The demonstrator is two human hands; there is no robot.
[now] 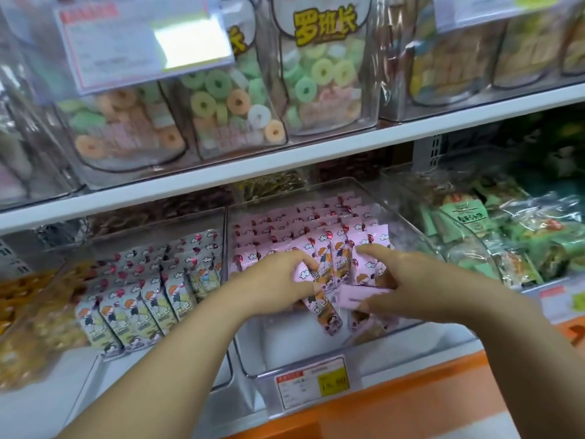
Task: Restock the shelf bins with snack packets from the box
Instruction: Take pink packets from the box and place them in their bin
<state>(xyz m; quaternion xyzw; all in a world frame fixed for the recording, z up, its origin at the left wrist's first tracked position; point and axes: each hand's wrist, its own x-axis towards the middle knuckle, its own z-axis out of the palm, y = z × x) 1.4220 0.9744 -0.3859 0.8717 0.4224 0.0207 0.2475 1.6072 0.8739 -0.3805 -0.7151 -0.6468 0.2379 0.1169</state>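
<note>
Head cam has both hands in the clear middle bin, left hand curled round some pink snack packets, right hand pinching more with its index finger out, so it looks mid-placement, and next they'd need standing upright in the front row.

white shelf, clear bins of snack packets

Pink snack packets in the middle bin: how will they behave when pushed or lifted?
Probably light: the left hand pinches pink snack packets with fingertips alone. Likely slippery and tip-prone: the film is glossy, and the front ones lie toppled in the clear bin while rows behind stand upright.
</note>
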